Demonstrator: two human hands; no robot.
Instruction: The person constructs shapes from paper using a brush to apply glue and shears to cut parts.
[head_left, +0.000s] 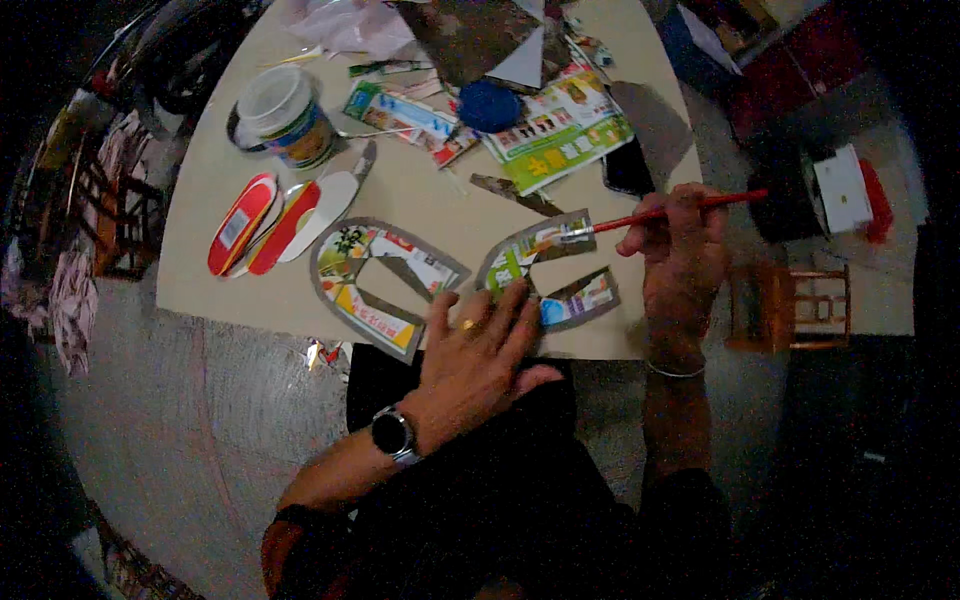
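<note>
My right hand (679, 240) grips a slim red-handled flat brush (637, 217). The brush tip rests on the upper arm of a U-shaped cutout (574, 306), grey at its edges and covered with printed paper pieces. My left hand (484, 334) lies palm down with fingers spread, its fingertips on the curved end of that cutout. To its left is a second U-shaped cutout (386, 330) with similar printed paper, near my left fingers. Farther left lie red-and-white sole-shaped pieces (244, 225) and a white sole-shaped piece (330, 202).
A lidded plastic tub (289, 120) stands at the table's left, a thin stick beside it. Printed leaflets (559, 131), a blue round lid (489, 106), grey scraps (517, 195) and a dark flat object (628, 169) lie farther back. A wooden chair (821, 304) is at right.
</note>
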